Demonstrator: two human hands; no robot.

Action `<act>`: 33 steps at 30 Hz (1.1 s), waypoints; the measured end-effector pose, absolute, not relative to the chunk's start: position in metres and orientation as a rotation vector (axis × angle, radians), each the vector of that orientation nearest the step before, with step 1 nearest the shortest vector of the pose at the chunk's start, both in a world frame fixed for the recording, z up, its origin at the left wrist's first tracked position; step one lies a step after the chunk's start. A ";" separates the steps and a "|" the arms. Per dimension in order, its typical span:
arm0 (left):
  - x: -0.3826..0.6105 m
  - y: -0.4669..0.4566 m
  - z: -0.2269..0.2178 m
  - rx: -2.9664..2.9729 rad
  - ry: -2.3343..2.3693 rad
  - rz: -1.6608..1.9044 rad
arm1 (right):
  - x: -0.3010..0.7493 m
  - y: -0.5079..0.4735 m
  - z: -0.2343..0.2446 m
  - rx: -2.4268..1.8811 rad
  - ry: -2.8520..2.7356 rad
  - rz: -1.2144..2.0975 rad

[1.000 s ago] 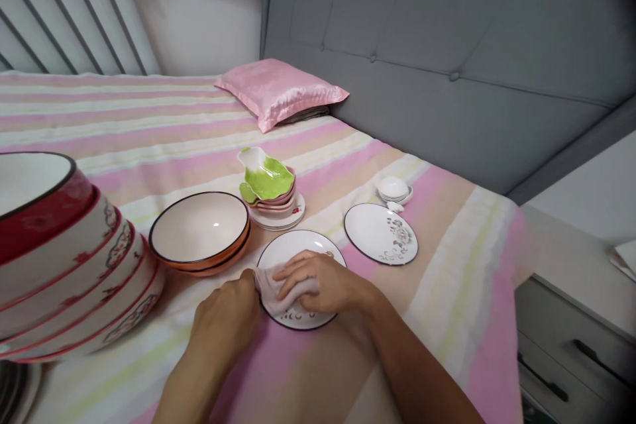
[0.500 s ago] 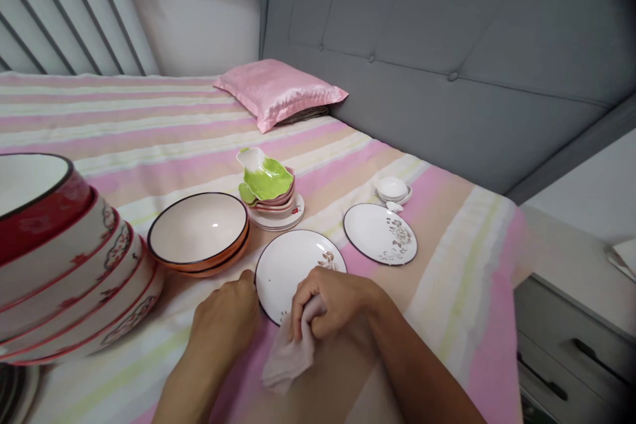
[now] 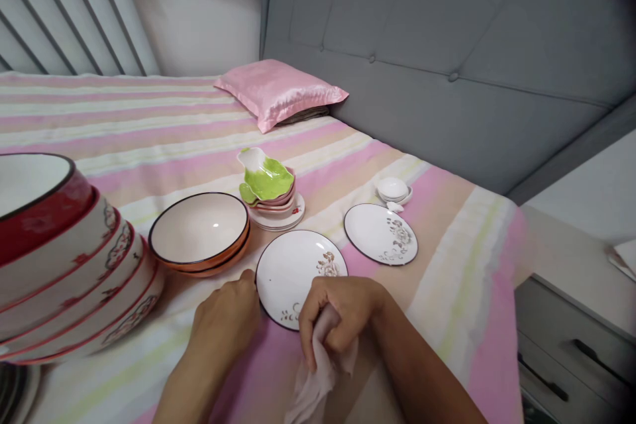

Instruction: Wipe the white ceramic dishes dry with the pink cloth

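A white plate (image 3: 293,268) with a dark rim and a brown flower print lies on the striped bedspread in front of me. My left hand (image 3: 226,318) rests at its left rim, fingers curled against the edge. My right hand (image 3: 342,311) is closed on a pale pink cloth (image 3: 315,381) at the plate's near right edge; the cloth hangs down off the plate.
A second flowered plate (image 3: 380,233) lies to the right, small white dishes (image 3: 393,189) behind it. An orange-rimmed bowl (image 3: 199,232), a green leaf dish on stacked saucers (image 3: 271,189), a tall stack of red-and-white bowls (image 3: 64,258), a pink pillow (image 3: 278,89), a grey headboard and a nightstand (image 3: 576,318) surround them.
My right hand drew the cloth off the plate toward me and to the right, baring the plate's face. My left hand stayed at the rim.
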State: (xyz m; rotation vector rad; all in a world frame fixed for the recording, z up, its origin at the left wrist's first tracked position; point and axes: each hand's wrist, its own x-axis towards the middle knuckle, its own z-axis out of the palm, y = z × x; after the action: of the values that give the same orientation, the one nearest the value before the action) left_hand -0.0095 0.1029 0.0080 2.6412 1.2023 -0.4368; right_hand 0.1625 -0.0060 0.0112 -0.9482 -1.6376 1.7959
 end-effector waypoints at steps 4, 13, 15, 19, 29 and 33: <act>-0.009 0.104 0.008 2.626 1.198 -0.467 | 0.163 -0.007 0.002 -0.887 -1.311 1.550; -0.011 0.103 0.007 2.628 1.185 -0.402 | 0.164 0.014 -0.022 -1.639 -0.804 0.314; -0.011 0.103 0.007 2.629 1.195 -0.407 | 0.164 0.015 -0.025 -1.840 -0.973 0.169; -0.011 0.103 0.007 2.630 1.200 -0.416 | 0.158 0.014 -0.028 -2.024 -1.407 0.122; -0.010 0.103 0.006 2.641 1.183 -0.400 | 0.148 0.012 -0.025 -2.208 -1.673 0.207; -0.011 0.103 0.006 2.650 1.181 -0.400 | 0.146 0.012 -0.024 -2.307 -1.590 0.152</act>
State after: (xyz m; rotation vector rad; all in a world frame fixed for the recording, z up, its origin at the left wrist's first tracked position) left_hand -0.0111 0.1033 0.0058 2.6499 1.1808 -0.4004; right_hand 0.1463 0.0124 -0.0242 -2.3065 -1.5898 0.1519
